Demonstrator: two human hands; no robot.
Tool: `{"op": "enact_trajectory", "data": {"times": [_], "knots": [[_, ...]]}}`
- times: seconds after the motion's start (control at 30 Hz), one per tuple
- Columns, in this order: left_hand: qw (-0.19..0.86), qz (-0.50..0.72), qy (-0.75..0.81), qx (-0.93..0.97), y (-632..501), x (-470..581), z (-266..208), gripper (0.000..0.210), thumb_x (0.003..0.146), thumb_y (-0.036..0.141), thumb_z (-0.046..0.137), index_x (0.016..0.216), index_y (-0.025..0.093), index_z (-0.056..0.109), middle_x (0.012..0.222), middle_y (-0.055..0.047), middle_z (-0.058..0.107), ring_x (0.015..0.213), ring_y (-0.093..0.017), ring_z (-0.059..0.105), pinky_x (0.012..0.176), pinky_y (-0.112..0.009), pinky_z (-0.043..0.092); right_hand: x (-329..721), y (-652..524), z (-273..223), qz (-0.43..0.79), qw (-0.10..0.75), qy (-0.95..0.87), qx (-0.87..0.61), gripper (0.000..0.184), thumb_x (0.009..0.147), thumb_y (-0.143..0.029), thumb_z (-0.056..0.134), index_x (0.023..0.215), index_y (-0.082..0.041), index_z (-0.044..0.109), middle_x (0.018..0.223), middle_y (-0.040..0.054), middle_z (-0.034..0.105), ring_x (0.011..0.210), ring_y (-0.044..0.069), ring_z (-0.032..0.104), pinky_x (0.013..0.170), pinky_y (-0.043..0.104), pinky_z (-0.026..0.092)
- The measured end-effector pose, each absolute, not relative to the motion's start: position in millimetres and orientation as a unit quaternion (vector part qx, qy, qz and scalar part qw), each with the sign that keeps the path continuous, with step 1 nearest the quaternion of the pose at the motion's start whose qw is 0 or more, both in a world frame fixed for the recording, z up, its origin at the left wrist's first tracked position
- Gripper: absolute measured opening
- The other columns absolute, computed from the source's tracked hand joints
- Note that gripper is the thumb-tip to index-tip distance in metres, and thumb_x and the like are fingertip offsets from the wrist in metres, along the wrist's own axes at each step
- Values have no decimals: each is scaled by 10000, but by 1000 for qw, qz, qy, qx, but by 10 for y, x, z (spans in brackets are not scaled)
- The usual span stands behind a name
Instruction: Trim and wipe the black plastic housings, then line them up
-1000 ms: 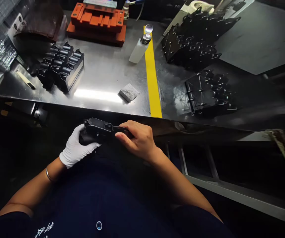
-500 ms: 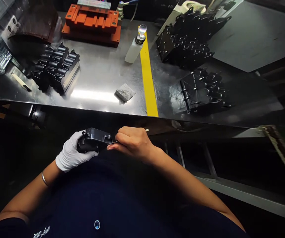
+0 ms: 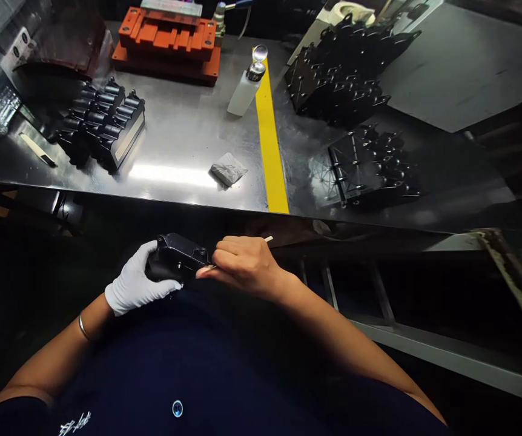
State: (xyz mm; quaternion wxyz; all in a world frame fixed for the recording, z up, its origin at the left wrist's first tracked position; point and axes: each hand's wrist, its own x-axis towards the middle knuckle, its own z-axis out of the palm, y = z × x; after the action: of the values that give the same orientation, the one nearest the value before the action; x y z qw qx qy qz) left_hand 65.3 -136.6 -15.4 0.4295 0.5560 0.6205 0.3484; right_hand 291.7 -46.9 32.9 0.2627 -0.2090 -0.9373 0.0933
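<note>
In front of my torso, my left hand, in a white glove, is closed around a black molded plastic part. The part is tilted, its flat side turned up and its right end toward my other hand. My bare right hand is closed on a thin pale-handled tool. The handle's end sticks out behind the fist. At the front, its slim tip meets or nearly meets the part's right edge; the fingers cover most of it, so its exact kind cannot be told.
On the metal bench are stacked black parts, a pale strip-like tool, a grey block, a white bottle and an orange fixture. Right of the yellow tape stand more black parts.
The black part has turned slightly in my left hand, with its upper face tilted more toward me. My right hand and the tool have shifted a little, staying at the part's right edge.
</note>
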Motion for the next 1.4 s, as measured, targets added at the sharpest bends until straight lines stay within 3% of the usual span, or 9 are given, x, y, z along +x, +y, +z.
{"op": "enact_trajectory", "data": {"times": [0.2, 0.3, 0.57, 0.73, 0.87, 0.93, 1.0, 1.17, 1.4], "knots": [[427, 460, 601, 494, -1365, 658, -83, 491, 649, 357, 804, 1059, 190, 592, 1014, -48, 688, 908, -213, 673, 850, -399, 551, 2962, -520, 318, 210, 325, -880, -277, 406, 1000, -332, 359, 697, -162, 568, 566, 3, 533, 505, 86, 475, 511, 219, 354], [376, 451, 573, 572, -1354, 586, -67, 387, 704, 260, 781, 1056, 195, 634, 1042, -57, 671, 940, -199, 655, 872, -366, 528, 2970, -570, 309, 210, 321, -869, -313, 369, 978, -266, 410, 653, -169, 556, 543, -8, 520, 473, 78, 443, 498, 216, 349], [319, 428, 466, 705, -1379, 542, 32, 393, 784, 130, 674, 1158, 223, 597, 1051, -81, 674, 955, -201, 652, 843, -354, 533, 2938, -558, 193, 201, 283, -881, -320, 379, 956, -316, 464, 621, -171, 565, 532, -8, 525, 479, 86, 465, 498, 230, 323], [250, 428, 398, 772, -1331, 527, 71, 461, 796, 94, 603, 1231, 237, 557, 1079, -94, 699, 1025, -235, 649, 892, -417, 517, 3002, -513, 203, 343, 256, -858, -284, 423, 978, -378, 392, 651, -162, 552, 567, -5, 523, 502, 77, 464, 505, 208, 349], [234, 423, 386, 786, -1279, 478, 58, 478, 772, 86, 615, 1224, 240, 591, 1066, -90, 721, 1022, -244, 660, 922, -428, 498, 3048, -536, 250, 403, 208, -860, -236, 498, 945, -439, 460, 523, -178, 417, 488, -48, 381, 446, 59, 341, 461, 221, 271], [264, 432, 417, 755, -1279, 469, 55, 405, 766, 124, 645, 1157, 231, 639, 1058, -92, 723, 1004, -246, 662, 920, -423, 497, 3052, -539, 268, 403, 214, -862, -223, 527, 955, -429, 448, 497, -183, 365, 471, -55, 339, 435, 56, 304, 459, 228, 254], [350, 432, 479, 679, -1285, 466, 59, 360, 747, 208, 705, 1105, 213, 664, 1055, -93, 716, 967, -243, 664, 888, -407, 516, 3036, -528, 291, 374, 243, -870, -212, 510, 970, -442, 411, 532, -182, 415, 489, -41, 388, 454, 63, 346, 473, 229, 271], [650, 343, 505, 452, -1240, 433, 63, 635, 644, 436, 792, 1196, 165, 630, 964, -76, 711, 835, -238, 661, 767, -371, 546, 2911, -466, 381, 211, 291, -917, -175, 537, 841, -667, 474, 672, -164, 555, 566, -18, 449, 515, 90, 385, 482, 240, 253], [700, 331, 473, 421, -1180, 430, 12, 617, 615, 438, 809, 1159, 184, 663, 945, -43, 687, 824, -203, 617, 776, -319, 507, 2812, -417, 356, 153, 293, -932, -148, 615, 877, -671, 361, 560, -164, 507, 538, -24, 393, 496, 84, 335, 483, 258, 202]]}}
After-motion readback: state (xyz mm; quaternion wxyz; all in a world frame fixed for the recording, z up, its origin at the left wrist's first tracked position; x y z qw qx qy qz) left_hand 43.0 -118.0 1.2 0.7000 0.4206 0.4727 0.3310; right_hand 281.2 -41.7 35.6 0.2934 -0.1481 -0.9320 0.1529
